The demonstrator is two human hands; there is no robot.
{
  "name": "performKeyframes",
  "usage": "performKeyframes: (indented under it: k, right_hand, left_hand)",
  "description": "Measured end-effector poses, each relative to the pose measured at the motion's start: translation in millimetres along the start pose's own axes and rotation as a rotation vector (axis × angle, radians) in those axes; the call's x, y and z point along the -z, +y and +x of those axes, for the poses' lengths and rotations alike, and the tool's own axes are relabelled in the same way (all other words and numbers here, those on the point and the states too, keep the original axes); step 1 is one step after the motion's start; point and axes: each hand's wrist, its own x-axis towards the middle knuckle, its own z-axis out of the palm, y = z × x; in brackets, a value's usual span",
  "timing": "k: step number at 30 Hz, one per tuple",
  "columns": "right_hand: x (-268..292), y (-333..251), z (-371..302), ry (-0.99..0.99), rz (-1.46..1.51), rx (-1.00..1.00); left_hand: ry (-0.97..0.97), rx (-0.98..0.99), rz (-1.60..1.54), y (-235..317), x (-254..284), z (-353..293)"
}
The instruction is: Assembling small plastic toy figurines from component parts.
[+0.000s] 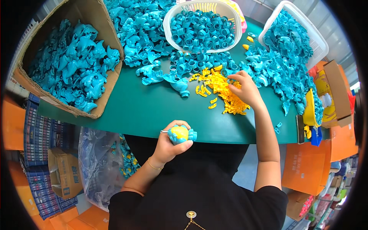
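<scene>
My left hand (pixel 170 143) is closed around a rounded teal-and-yellow plastic toy part (pixel 179 134), held in front of my body at the table's near edge. A thin metal pin sticks out past its left side, and teal ridges show on its right. My right hand (pixel 245 90) reaches over a heap of small curved yellow plastic pieces (pixel 228 97). Its thumb and forefinger are bent toward each other, with a small teal piece (pixel 231 81) between their tips; its exact shape is hard to make out. Teal rings (pixel 199 61) lie just beyond the yellow heap.
A cardboard box (pixel 111 82) of teal shells stands at the left of the green table (pixel 142 115). At the back is a white basket (pixel 167 28) of teal rings. Loose teal shells (pixel 138 34) and another white basket (pixel 322 42) lie around. Orange boxes (pixel 304 165) stand right.
</scene>
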Motion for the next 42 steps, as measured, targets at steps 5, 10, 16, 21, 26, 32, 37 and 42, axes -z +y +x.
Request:
performKeyframes:
  k: [5,10,16,21,26,32,37,42]
  right_hand:
    - [0,-12,-12,0.204,-0.025,0.194]
    - [2,-66,-49,-0.022,0.276,0.215]
    - [-23,-108,-94,-0.138,0.48,0.285]
    - [-25,-115,-106,-0.012,0.647,0.349]
    - [-40,-107,-115,0.072,0.757,0.384]
    - [-40,-107,-120,0.18,0.597,0.504]
    - [-43,-98,-122,0.043,0.745,0.439]
    - [-62,-90,-130,0.006,0.895,0.317]
  left_hand:
    - [0.035,-0.012,-0.057,0,0,0]
    - [0.082,-0.058,-0.085,0,-5,3]
    - [0.067,-0.145,-0.019,-7,-15,7]
    - [0.139,-0.176,-0.005,-7,-17,0]
    - [0.094,-0.18,0.022,-5,-18,-1]
    - [0.104,-0.125,0.038,-3,-21,-1]
    - [0.023,-0.226,0.278,-3,-12,4]
    - [-0.041,-0.321,0.461,-3,-2,8]
